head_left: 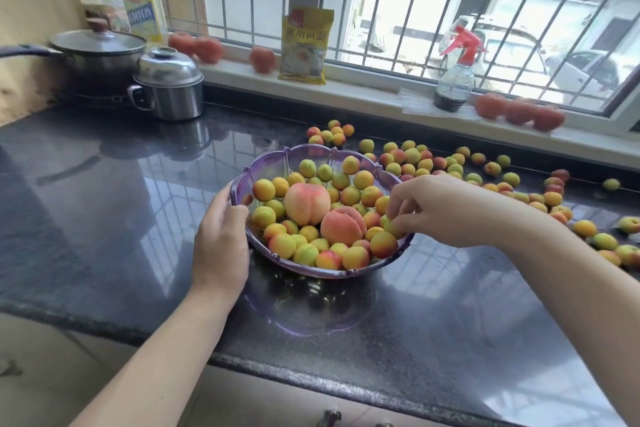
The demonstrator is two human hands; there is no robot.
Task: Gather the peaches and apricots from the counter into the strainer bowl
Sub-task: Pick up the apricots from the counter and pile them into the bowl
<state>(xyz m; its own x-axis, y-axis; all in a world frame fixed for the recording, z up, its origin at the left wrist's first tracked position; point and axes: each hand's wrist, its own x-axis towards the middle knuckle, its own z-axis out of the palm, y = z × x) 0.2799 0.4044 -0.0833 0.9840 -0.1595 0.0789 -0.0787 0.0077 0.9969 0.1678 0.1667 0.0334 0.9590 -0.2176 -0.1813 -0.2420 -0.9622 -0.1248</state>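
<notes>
Setting an apricot into the bowl while the other hand steadies the rim.

The right hand [433,208] has its grip pinched on a small apricot [393,228] low over the bowl's near-right edge; best to let go just above the heap so nothing rolls out. The left hand [221,236] curls round the purple bowl [277,159], already holding two peaches [306,203]. Many apricots remain scattered [519,198] on the dark surface [104,201] to the right.

Translucent purple strainer bowl [313,154], yellow-green and red-blushed apricots [408,163], pink-orange peaches [306,203], speckled black counter [104,201].
</notes>
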